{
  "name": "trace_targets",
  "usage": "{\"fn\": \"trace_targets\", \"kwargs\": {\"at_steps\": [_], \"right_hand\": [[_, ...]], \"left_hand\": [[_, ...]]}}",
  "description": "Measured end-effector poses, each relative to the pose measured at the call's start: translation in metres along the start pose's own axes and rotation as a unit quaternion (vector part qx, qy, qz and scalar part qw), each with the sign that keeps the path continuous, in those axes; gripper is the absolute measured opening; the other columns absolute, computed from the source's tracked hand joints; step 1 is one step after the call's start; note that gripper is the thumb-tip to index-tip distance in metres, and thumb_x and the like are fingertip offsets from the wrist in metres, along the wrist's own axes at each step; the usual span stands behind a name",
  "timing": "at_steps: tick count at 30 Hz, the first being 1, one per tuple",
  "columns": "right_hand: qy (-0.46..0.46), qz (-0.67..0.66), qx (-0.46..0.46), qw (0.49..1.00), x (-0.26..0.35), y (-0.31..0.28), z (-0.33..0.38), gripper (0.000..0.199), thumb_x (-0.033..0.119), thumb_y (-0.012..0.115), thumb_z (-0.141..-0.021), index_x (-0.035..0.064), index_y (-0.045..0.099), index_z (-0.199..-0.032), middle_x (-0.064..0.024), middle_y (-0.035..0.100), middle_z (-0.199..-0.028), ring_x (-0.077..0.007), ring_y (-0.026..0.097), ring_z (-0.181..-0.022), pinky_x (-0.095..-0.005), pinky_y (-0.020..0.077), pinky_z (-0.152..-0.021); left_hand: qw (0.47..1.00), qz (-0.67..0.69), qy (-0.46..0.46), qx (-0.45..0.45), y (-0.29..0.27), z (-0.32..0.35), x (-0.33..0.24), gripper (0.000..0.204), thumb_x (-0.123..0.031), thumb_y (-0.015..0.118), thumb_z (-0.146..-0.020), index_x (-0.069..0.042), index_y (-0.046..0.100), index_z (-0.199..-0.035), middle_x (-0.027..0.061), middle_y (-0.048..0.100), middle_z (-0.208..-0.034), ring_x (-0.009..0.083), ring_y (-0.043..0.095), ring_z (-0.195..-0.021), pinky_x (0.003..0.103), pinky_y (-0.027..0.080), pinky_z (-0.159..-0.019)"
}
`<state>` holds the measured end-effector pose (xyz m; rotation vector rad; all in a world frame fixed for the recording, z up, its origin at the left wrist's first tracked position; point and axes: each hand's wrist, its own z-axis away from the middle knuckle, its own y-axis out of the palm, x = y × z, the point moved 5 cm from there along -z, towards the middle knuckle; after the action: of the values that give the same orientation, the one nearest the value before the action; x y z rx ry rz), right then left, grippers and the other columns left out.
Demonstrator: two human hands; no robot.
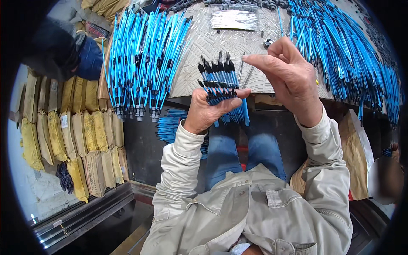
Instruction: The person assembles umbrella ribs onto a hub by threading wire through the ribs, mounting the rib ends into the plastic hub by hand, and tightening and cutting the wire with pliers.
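Note:
In front of me, my left hand [208, 110] is closed round a bundle of slim blue strips [231, 78] with black fittings at their upper ends. A thin pale strand [221, 83] lies across the bundle near my left fingers. To the right, my right hand [293, 74] is raised, index finger reaching toward the bundle and the other fingers curled. Two thin silvery rods [241, 68] show just below that index fingertip. Whether they are in my right hand or lie on the table cannot be made out.
Large piles of blue strips lie on the patterned table [197, 38], one pile [146, 55] left, another [335, 55] right. A clear tray of thin white sticks [234, 19] sits at the back. More blue strips [172, 125] are below the table edge. Stacked yellow-brown packages [80, 131] stand left, beside another person [59, 51].

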<state>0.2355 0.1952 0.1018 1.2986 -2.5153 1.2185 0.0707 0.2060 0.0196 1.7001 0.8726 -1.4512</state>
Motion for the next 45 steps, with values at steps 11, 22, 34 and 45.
{"fn": "trace_targets", "kwargs": {"at_steps": [11, 22, 34, 45], "right_hand": [[0.008, -0.007, 0.016, 1.000, 0.001, 0.002, -0.006, 0.032, -0.006, 0.064, -0.071, 0.0115, 0.069, -0.098, -0.0035, 0.040, -0.070, -0.0142, 0.046, -0.062, -0.0240, 0.0377, -0.052], [-0.006, -0.053, 0.048, 0.997, -0.003, 0.000, -0.013, 0.027, -0.005, 0.065, -0.072, 0.0098, 0.069, -0.094, -0.0026, 0.043, -0.069, -0.0146, 0.046, -0.063, -0.0251, 0.0378, -0.053], [0.025, -0.001, 0.053, 0.998, 0.012, 0.000, -0.013, 0.026, -0.004, 0.063, -0.075, 0.0092, 0.068, -0.096, -0.0046, 0.043, -0.069, -0.0157, 0.048, -0.061, -0.0254, 0.0388, -0.052], [0.046, 0.048, 0.027, 0.997, 0.020, 0.003, -0.007, 0.030, -0.004, 0.064, -0.072, 0.0127, 0.068, -0.097, -0.0051, 0.045, -0.072, -0.0151, 0.051, -0.059, -0.0258, 0.0413, -0.049]], "left_hand": [[1.000, -0.003, 0.001, -0.001, -0.001, -0.001, 0.000, 0.018, 0.001, 0.067, -0.076, 0.000, 0.069, -0.094, 0.0089, 0.068, -0.093, 0.0105, 0.062, -0.082, 0.025, 0.050, -0.075], [0.999, -0.035, 0.012, 0.013, -0.002, 0.000, -0.003, 0.020, -0.002, 0.069, -0.076, -0.001, 0.068, -0.095, 0.0068, 0.069, -0.091, 0.0092, 0.062, -0.081, 0.024, 0.050, -0.075], [0.999, 0.016, -0.024, 0.015, -0.002, 0.003, 0.000, 0.021, -0.006, 0.069, -0.078, 0.000, 0.068, -0.098, 0.0069, 0.068, -0.094, 0.0111, 0.062, -0.085, 0.026, 0.049, -0.080], [1.000, -0.002, -0.012, 0.016, -0.004, 0.002, 0.005, 0.022, -0.005, 0.068, -0.079, -0.001, 0.067, -0.100, 0.0061, 0.068, -0.094, 0.0107, 0.061, -0.087, 0.027, 0.048, -0.081]]}}
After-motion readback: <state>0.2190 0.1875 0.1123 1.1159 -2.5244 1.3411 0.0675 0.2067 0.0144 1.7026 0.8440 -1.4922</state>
